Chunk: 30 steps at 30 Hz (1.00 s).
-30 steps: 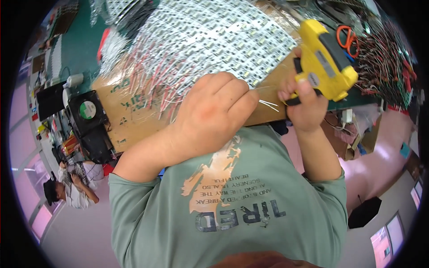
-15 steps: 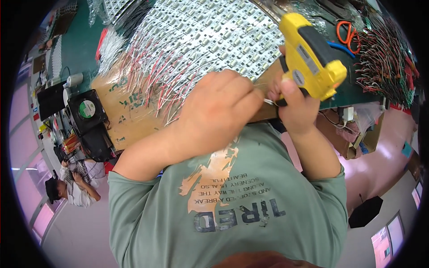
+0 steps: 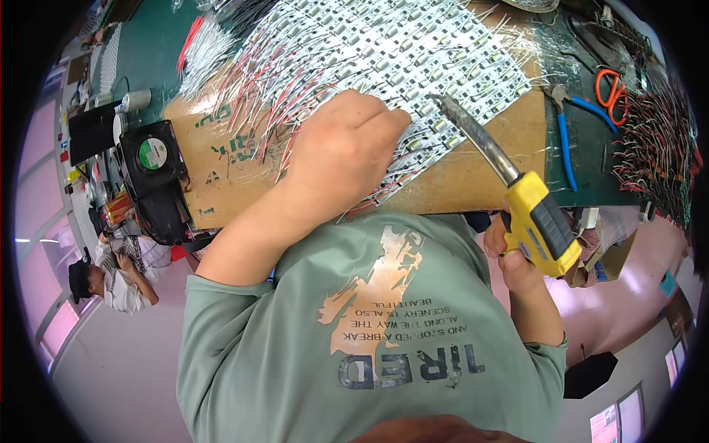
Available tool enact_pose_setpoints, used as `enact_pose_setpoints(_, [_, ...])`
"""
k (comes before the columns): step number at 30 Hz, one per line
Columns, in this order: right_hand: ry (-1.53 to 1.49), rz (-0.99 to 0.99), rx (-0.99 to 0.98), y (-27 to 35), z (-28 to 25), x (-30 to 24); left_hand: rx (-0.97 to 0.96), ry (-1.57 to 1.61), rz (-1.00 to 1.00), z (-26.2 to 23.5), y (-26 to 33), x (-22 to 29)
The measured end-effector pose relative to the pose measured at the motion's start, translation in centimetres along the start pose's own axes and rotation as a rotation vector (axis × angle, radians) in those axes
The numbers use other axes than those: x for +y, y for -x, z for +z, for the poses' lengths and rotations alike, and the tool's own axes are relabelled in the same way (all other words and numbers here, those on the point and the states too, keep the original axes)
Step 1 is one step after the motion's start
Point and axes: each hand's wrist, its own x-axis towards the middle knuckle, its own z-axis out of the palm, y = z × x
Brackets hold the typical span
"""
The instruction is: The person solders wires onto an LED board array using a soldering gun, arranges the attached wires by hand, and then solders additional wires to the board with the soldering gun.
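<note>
My right hand (image 3: 511,255) is closed round the handle of a yellow and black soldering gun (image 3: 543,225), low at the table's near edge. Its bent metal barrel (image 3: 484,140) reaches up and to the left, with the dark tip over the circuit boards. These small white boards (image 3: 436,52) lie in a large sheet, with red and white wires (image 3: 251,100) fanning out on the left. Over the sheet's near part is my left hand (image 3: 346,151), fingers curled in a pinch. Its back hides whatever the fingertips hold.
Blue-handled pliers (image 3: 566,148), orange-handled scissors (image 3: 611,96) and a bundle of wires (image 3: 653,155) lie to the right. A black fan (image 3: 151,153) stands at the left edge, and white wires (image 3: 210,59) lie behind it. Another person (image 3: 122,273) sits far left.
My hands have moved apart. The soldering gun has come down and right, its barrel now in full view over the boards. My left hand has shifted slightly left and away from me.
</note>
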Motion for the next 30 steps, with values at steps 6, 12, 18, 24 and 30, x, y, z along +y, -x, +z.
enact_pose_setpoints(6, [-0.065, -0.04, 0.004, 0.7, -0.6, 1.2, -0.052, 0.007, 0.007, 0.3, 0.2, -0.1])
enact_pose_setpoints(12, [0.042, -0.046, -0.043, 0.7, -1.3, 1.9, -0.098, 0.003, -0.036, 0.1, -0.3, -0.1])
enact_pose_setpoints(18, [-0.007, -0.054, -0.033, 0.7, -1.6, 2.7, -0.131, 0.022, -0.077, 0.0, -0.4, -0.1])
enact_pose_setpoints(24, [-0.002, -0.058, -0.019, 0.8, -2.0, 3.1, -0.11, 0.029, -0.081, 0.1, -0.6, 0.1])
enact_pose_setpoints(30, [0.066, -0.049, -0.025, 0.9, -2.0, 2.9, -0.096, 0.035, -0.085, 0.1, -0.4, 0.0])
